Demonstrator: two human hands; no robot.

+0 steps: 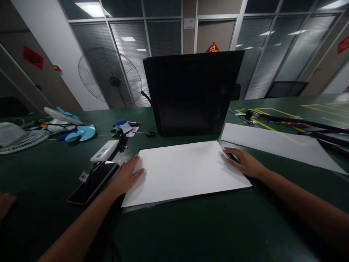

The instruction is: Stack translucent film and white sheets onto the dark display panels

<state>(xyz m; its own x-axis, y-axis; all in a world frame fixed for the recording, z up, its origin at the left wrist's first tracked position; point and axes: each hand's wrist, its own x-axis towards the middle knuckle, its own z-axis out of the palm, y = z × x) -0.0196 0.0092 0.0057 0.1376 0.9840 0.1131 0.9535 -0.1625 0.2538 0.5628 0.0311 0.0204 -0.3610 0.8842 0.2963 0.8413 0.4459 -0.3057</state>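
A large white sheet [180, 171] lies flat in front of me, with a thin dark edge showing beneath it along its back and front right. My left hand [125, 176] rests on its left edge, fingers stretched out and thumb on the white surface. At the right edge lies my right hand [242, 162], its fingers extended and thumb apart. A small dark patch shows between that thumb and the fingers; I cannot tell whether it is an object or the table. Behind the sheet stands a big black panel [193, 94], tilted back.
On the left are a dark phone [92, 182], a white device [104, 151], light-blue fan blades [81, 133] and a white fan grille [27, 142]. Another person's hand [5, 203] shows at the left edge. A second white sheet [275, 145] and black rods [305, 122] lie right.
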